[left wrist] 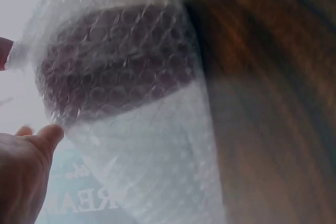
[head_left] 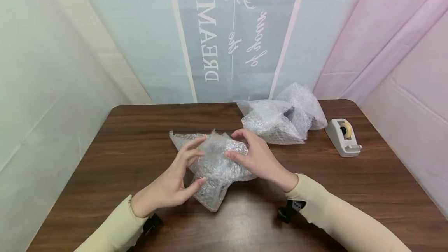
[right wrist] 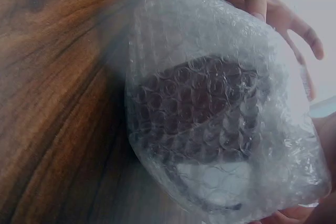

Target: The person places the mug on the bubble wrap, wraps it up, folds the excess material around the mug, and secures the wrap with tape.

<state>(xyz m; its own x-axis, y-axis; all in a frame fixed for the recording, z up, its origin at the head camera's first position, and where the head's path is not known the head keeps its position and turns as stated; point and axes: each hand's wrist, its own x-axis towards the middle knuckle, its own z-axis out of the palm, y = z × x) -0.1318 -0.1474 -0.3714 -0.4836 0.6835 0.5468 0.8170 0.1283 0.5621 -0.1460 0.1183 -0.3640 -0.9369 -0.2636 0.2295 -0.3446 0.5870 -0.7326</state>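
A bundle of clear bubble wrap lies on the table between both hands, with loose corners sticking out. In the wrist views a dark reddish-brown shape shows through the bubble wrap; its kind cannot be made out. On the bundle's left side is my left hand, fingers spread and only loosely bent, the thumb tip at the wrap's edge. My right hand holds the bundle's right side, thumb on top and fingers bent over the far side. From the right wrist, the bubble wrap hides part of the fingers.
Behind to the right lies a second heap of bubble wrap with something dark inside. A white tape dispenser with yellowish tape stands at the right. The brown wooden table ends at a printed curtain.
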